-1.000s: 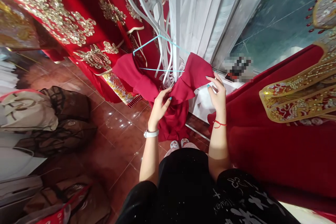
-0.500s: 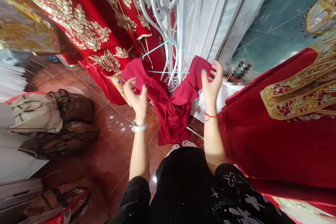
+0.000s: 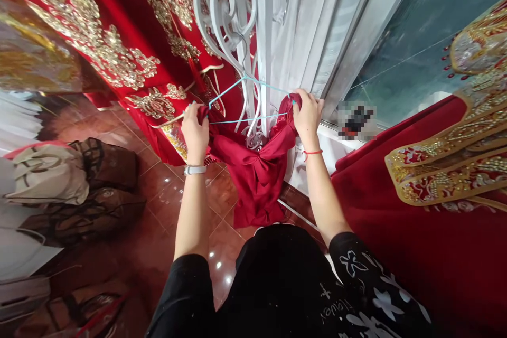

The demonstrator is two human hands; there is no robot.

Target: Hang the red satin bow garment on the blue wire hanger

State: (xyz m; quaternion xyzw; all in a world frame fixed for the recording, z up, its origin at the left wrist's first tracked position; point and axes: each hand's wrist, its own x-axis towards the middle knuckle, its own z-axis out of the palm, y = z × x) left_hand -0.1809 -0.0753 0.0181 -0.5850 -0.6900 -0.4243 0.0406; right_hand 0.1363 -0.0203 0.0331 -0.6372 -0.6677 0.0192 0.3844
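Observation:
A dark red dress (image 3: 259, 174) with a gathered knot at the chest hangs in front of me on a light blue hanger (image 3: 229, 88). The hanger's hook sits on a white scrolled metal stand (image 3: 224, 21). My left hand (image 3: 195, 129) pinches the dress's left shoulder near that end of the hanger. At the other end, my right hand (image 3: 307, 113) is closed on the bunched right shoulder. Both sleeves are gathered up in my fingers, and the lower bar of the hanger shows between them.
Red garments with gold sequins (image 3: 122, 47) hang at the left. On the right is a red gown with gold embroidery (image 3: 431, 169), beside a glass panel (image 3: 412, 37). Brown bags (image 3: 111, 163) and a cream bag (image 3: 49, 171) lie on the tiled floor (image 3: 162, 190).
Both hands have gone from loosely spread fingers at the sleeves to gripping the shoulders. The sleeves, spread out before, are now bunched up at the hanger's ends.

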